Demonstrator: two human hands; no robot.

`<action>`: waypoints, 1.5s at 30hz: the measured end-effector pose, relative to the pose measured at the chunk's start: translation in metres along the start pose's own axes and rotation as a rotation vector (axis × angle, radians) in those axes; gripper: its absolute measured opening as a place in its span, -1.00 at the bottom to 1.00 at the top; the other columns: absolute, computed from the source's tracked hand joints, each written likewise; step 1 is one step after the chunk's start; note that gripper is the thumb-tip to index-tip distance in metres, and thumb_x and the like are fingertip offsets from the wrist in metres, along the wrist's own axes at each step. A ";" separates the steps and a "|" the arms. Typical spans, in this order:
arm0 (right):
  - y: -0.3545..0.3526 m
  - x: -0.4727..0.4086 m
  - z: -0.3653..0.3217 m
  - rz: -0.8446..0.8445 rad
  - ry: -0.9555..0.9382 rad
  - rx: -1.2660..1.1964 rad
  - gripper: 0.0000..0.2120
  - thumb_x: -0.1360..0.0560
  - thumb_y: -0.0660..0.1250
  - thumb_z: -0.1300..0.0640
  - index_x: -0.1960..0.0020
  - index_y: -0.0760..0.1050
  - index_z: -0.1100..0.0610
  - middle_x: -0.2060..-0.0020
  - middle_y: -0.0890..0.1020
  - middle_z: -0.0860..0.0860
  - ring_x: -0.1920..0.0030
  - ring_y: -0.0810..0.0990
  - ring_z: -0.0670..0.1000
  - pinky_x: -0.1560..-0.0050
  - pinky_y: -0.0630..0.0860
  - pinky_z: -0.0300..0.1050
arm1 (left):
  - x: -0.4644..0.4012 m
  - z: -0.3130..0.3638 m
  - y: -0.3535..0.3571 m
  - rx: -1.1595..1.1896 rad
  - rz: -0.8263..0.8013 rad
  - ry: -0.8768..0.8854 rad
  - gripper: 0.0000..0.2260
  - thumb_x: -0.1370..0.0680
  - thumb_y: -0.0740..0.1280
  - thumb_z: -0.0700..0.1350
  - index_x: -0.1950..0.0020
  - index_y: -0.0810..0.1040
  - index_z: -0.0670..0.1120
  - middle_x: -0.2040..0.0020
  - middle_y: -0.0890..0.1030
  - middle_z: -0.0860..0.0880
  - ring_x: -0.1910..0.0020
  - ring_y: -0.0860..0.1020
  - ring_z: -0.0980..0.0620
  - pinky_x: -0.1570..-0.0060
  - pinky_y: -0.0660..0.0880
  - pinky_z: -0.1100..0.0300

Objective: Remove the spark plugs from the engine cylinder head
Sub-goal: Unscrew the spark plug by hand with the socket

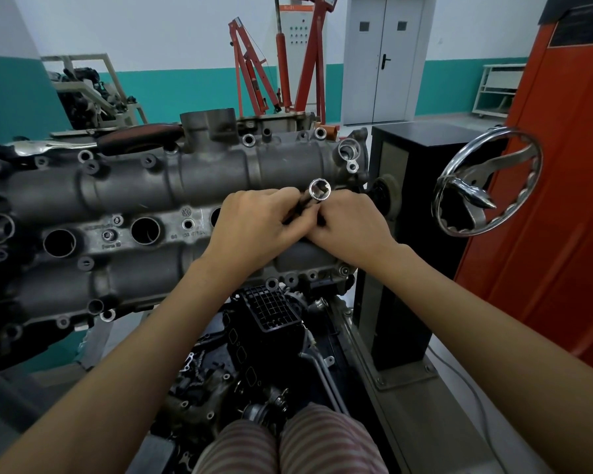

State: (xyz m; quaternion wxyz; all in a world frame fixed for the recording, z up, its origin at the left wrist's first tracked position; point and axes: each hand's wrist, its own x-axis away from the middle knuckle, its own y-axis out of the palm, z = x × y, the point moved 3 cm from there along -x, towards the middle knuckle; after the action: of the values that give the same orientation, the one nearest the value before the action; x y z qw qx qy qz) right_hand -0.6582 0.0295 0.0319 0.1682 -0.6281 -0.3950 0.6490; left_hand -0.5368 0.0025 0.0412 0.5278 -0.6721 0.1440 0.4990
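The grey cylinder head [124, 186] lies across an engine stand, with round spark plug wells [145, 230] open along its middle. Over its right end, my left hand [254, 227] and my right hand [348, 230] meet, fingers curled around a chrome spark plug socket [319, 189]. The socket's open mouth points up toward me. Its lower part is hidden inside my fingers, and I cannot see a spark plug in it.
A ratchet with a dark red handle [134, 138] lies on the head's far left edge. A chrome handwheel [486, 183] and black stand post [408, 200] are at right, beside an orange cabinet [545, 200]. Black engine parts [271, 309] lie below. Red engine cranes [254, 70] stand behind.
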 end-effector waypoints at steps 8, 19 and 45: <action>0.000 0.002 -0.002 0.005 -0.036 -0.003 -0.75 -0.43 0.18 0.01 0.15 0.55 0.15 0.38 0.56 0.04 0.38 0.50 0.06 0.47 0.11 -0.25 | 0.000 0.002 -0.001 -0.011 -0.004 0.007 -0.54 -0.49 0.13 0.13 0.30 0.52 -0.23 0.47 0.50 -0.10 0.48 0.48 -0.13 0.49 0.41 0.04; 0.003 0.000 0.003 -0.037 0.016 0.034 -0.74 -0.41 0.14 -0.12 0.24 0.40 0.06 0.43 0.43 -0.06 0.39 0.42 0.00 0.46 0.08 -0.31 | 0.000 0.001 -0.001 -0.005 0.036 0.024 -0.63 -0.48 0.22 0.01 0.42 0.42 -0.22 0.54 0.43 -0.08 0.57 0.40 -0.12 0.55 0.32 0.16; 0.003 0.001 0.000 0.023 -0.046 -0.045 -0.83 -0.39 0.04 -0.05 0.34 0.16 -0.05 0.48 0.45 0.02 0.42 0.47 0.09 0.42 0.10 -0.20 | 0.000 0.002 -0.001 -0.014 0.028 0.027 -0.64 -0.45 0.20 0.01 0.41 0.48 -0.23 0.57 0.42 -0.07 0.60 0.38 -0.08 0.54 0.28 0.21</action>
State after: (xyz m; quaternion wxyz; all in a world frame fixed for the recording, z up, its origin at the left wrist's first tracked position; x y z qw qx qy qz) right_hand -0.6578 0.0282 0.0295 0.1374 -0.6213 -0.4058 0.6560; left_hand -0.5369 0.0048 0.0415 0.5138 -0.6806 0.1571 0.4981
